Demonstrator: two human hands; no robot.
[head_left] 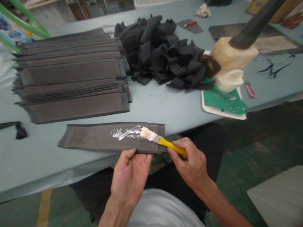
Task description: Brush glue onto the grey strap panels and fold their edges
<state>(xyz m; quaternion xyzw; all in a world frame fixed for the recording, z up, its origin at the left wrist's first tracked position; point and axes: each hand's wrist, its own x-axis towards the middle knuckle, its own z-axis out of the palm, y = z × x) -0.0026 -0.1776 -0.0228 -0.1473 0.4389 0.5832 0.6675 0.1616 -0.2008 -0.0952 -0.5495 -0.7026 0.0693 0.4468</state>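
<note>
No word, brand or number is readable anywhere in the head view. Only print showing is on the green-edged printed item [11,26] at upper left: big blue lettering [3,24] on a white ground, right by the frame edge, cut off there and too blurred to spell out, plus a smaller blue panel [15,34] just below and to its right, with paler marks that could be type, also too soft to make out. Yellow patches [29,34] of the same design sit beside that panel, can't tell if they carry letters
</note>
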